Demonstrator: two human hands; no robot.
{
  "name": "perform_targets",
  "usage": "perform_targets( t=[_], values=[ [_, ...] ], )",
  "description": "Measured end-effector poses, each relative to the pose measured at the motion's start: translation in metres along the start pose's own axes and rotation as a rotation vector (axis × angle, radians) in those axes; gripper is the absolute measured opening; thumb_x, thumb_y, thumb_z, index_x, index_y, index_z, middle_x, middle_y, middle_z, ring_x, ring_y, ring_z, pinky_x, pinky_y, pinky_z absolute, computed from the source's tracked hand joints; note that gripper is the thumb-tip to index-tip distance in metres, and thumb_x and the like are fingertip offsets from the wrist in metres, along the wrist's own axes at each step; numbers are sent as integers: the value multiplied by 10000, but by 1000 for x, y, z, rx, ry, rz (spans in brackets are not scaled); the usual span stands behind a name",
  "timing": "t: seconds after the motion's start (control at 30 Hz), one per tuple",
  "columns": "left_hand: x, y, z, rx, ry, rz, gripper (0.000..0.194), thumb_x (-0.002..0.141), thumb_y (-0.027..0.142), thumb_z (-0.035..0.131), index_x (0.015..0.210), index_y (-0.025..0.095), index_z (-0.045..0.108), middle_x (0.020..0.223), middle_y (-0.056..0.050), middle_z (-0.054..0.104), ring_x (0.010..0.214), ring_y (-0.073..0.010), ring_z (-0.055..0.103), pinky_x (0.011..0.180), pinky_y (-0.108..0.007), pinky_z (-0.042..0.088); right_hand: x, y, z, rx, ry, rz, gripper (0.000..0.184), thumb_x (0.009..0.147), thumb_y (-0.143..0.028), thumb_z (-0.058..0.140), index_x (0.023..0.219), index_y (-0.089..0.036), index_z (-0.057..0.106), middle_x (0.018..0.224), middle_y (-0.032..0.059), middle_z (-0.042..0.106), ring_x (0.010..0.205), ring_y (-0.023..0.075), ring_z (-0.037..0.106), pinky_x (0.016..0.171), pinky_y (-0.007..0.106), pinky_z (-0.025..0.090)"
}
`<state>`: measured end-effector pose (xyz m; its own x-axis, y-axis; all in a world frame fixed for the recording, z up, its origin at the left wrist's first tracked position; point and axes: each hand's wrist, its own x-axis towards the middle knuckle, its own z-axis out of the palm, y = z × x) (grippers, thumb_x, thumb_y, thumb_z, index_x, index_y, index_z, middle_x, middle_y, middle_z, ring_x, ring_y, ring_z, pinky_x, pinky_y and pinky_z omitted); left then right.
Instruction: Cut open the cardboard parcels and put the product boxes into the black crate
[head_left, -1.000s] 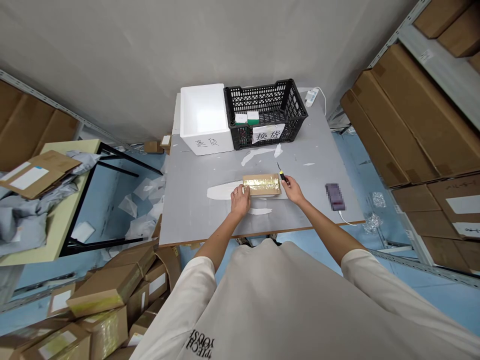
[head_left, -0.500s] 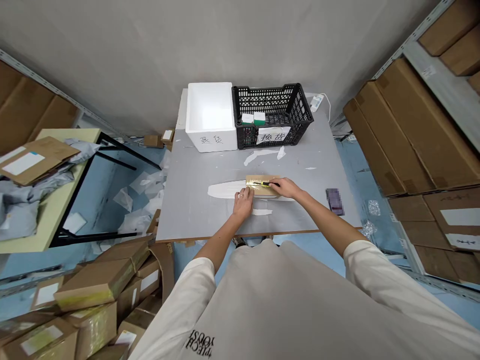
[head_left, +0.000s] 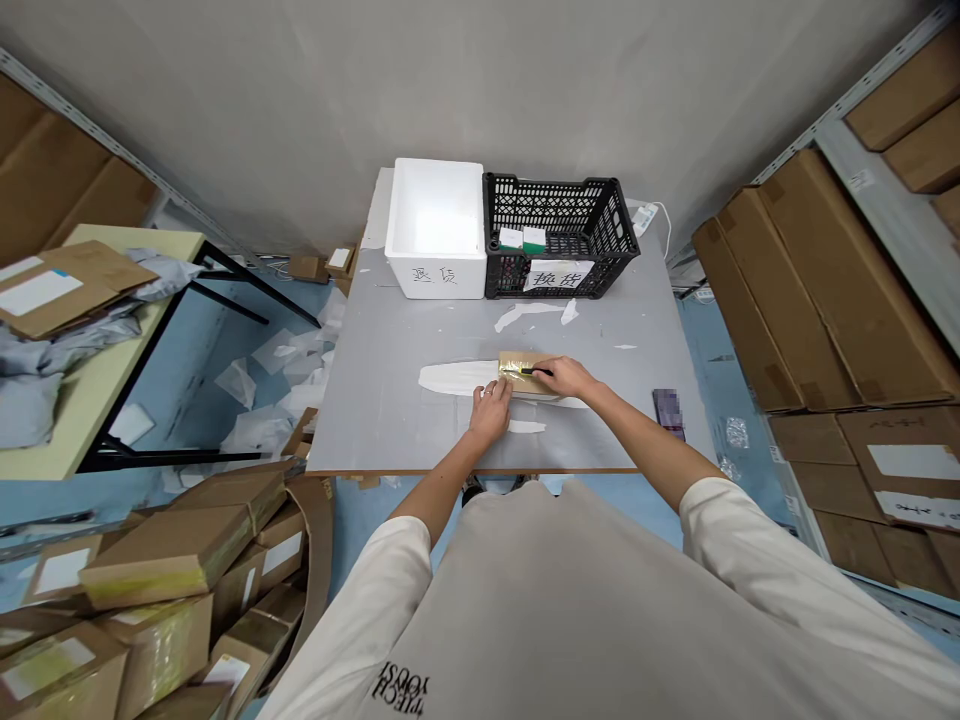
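Note:
A small brown cardboard box (head_left: 517, 359) with shiny clear tape lies on the grey table, partly over a white patch (head_left: 454, 378). My left hand (head_left: 490, 408) presses its fingertips against the box's near left corner, holding it; a ring shows on one finger. In my right hand (head_left: 564, 377) is a utility knife (head_left: 531, 371), with black and yellow parts showing. The knife lies low over the taped top, pointing left. My closed fingers cover its rear end, and I cannot tell how deep the blade goes.
Behind the box stand a white foam bin (head_left: 437, 278) and a black plastic crate (head_left: 562, 280) holding small white-and-green boxes. A phone-like dark object (head_left: 668, 413) lies at the right. Cardboard boxes (head_left: 165, 545) crowd the floor at left, and shelved cartons (head_left: 840, 290) line the right.
The knife and my right hand have moved slightly right along the box top, and less of the yellow part shows. My left hand stays at the box corner. The camera view has shifted a little.

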<state>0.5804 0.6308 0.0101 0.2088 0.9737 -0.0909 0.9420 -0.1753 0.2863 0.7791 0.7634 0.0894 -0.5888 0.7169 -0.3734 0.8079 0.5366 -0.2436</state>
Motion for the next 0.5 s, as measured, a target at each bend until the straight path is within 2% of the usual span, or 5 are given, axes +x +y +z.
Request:
perform_targets(
  t=[0.23, 0.4, 0.5],
  values=[
    [2, -4, 0, 2, 16, 17, 652, 925, 159, 451, 1574, 174, 389, 1623, -160, 418, 1491, -324, 350, 1181, -536, 285, 1, -1, 10, -40, 22, -9, 466, 1080, -494, 378, 1368, -281, 676, 1321, 69, 717, 1178, 242, 645, 898, 293, 457],
    [4, -4, -1, 25, 30, 55, 608, 932, 188, 464, 1538, 147, 435, 1595, -187, 435, 1550, -328, 261, 1229, -548, 208, 3, -2, 13, -42, 8, -6, 465, 1086, -474, 366, 1381, -273, 664, 1316, 79, 714, 1169, 240, 647, 902, 290, 452],
    [6, -5, -2, 39, 27, 86, 601, 940, 191, 454, 1536, 120, 424, 1579, -208, 437, 1536, -317, 295, 1227, -518, 225, 2, -5, 11, -54, 3, 4, 462, 1086, -466, 359, 1353, -270, 680, 1299, 86, 718, 1162, 247, 648, 893, 296, 453]
  ],
)
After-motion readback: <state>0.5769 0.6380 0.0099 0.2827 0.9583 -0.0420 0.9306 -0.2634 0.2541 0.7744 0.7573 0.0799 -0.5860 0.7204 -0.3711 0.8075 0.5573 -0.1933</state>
